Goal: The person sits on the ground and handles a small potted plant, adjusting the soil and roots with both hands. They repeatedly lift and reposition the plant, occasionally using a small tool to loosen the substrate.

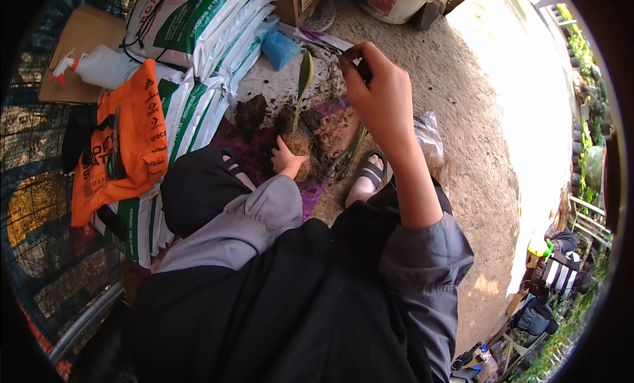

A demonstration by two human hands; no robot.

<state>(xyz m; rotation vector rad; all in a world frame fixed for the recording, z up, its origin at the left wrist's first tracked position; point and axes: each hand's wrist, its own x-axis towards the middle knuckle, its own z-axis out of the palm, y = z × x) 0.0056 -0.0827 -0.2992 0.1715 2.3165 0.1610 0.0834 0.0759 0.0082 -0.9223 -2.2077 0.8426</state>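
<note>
My left hand (288,159) is closed around the side of a brown, fibrous root ball (300,144) low between my feet. From that ball rises a plant with one upright green leaf (305,77) edged in yellow. My right hand (378,85) is raised to the right of the leaf, its fingers bent together in a pinch. Something dark shows at those fingertips, too small to name. Dark soil clumps (251,113) lie left of the plant, on and beside a purple sheet (323,196). Thin green stems (357,145) lie right of the root ball.
Stacked white-and-green sacks (191,112) stand at the left, carrying an orange bag (125,142) and a spray bottle (102,66). A small blue packet (280,49) lies beyond the soil. A white bucket (394,3) is at the back. My sandalled foot (367,178) is close by.
</note>
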